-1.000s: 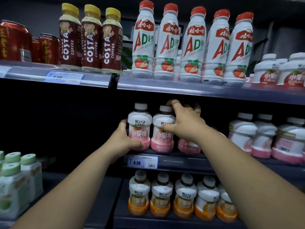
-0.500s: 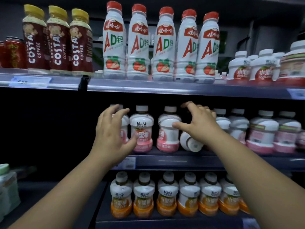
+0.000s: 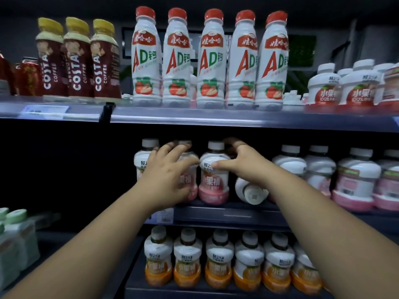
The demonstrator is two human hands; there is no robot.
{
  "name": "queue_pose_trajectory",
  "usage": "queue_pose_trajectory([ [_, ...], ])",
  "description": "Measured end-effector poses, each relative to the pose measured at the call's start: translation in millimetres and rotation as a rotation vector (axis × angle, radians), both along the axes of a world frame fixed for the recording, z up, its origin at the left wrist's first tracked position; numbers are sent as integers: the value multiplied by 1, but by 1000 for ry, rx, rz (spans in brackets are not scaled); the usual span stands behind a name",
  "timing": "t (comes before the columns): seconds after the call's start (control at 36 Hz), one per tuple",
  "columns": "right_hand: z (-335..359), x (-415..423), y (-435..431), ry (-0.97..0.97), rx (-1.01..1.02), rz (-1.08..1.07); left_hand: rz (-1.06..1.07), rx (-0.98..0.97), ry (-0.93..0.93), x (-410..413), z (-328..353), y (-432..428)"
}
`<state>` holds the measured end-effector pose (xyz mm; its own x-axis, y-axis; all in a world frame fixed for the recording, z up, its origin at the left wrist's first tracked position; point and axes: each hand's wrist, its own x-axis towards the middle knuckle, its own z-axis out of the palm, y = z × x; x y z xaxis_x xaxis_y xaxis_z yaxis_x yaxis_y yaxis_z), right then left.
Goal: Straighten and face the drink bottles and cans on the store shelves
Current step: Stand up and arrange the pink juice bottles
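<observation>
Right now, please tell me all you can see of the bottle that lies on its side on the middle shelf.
The tipped bottle is white, plastic-looking, lying on its side with one round end toward the camera, on the middle shelf right of the upright pink-based bottle. The right hand, gripping that bottle, is above it; contact is unclear.

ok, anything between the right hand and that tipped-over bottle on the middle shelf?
Nothing visible. The right hand is just above the tipped bottle in view, with its thumb on the upright pink bottle standing close to the tipped one's left.
</observation>
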<state>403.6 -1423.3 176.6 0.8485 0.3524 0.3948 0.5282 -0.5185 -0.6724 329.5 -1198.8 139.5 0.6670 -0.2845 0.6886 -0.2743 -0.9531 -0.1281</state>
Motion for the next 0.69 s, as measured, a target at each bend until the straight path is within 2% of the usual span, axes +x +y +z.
queue_pose_trajectory([
  [0.14,-1,4,3,-5,23,55,-57,-23,6,-4,-1,7],
  [0.28,-2,-6,-4,-60,-84,62,-32,-23,24,-7,-2,0],
  [0.33,0,-22,-14,-149,-183,-12,-56,-26,-18,-6,-3,-5],
  [0.42,-5,-50,-36,-325,-463,-168,-128,-34,-93,-2,-8,-15],
  [0.53,-30,-71,-51,-432,-751,-353,-252,-28,-152,1,-13,-34],
  [0.58,-42,-70,-53,-461,-758,-406,-303,-37,-148,2,-15,-46],
  [0.69,-56,-66,-58,-513,-625,-414,-388,-71,-133,2,-19,-68],
])
